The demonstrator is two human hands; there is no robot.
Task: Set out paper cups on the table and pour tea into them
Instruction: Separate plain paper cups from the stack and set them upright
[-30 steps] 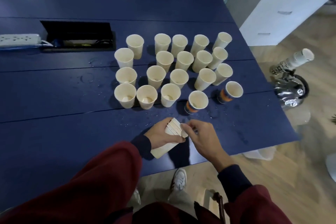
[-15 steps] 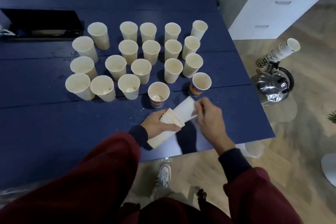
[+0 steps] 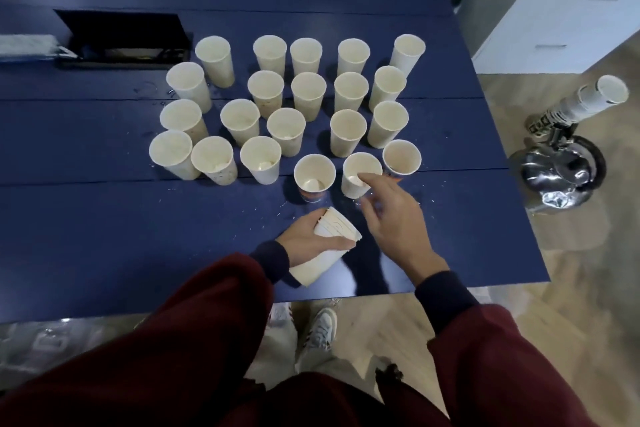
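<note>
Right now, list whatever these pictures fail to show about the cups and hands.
Head view:
Stack of cups in left hand: count hidden by nesting and that hand.
Right hand at the front cup: motion blur hides whether it grips the rim.
Back-row cups: contents too small to tell.
Power strip: cut off by left edge.

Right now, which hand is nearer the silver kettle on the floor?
Right. The right hand pinches a front-row cup on the kettle's side of the table, left of the kettle. The left hand, gripping the cup stack, is even farther left.
</note>
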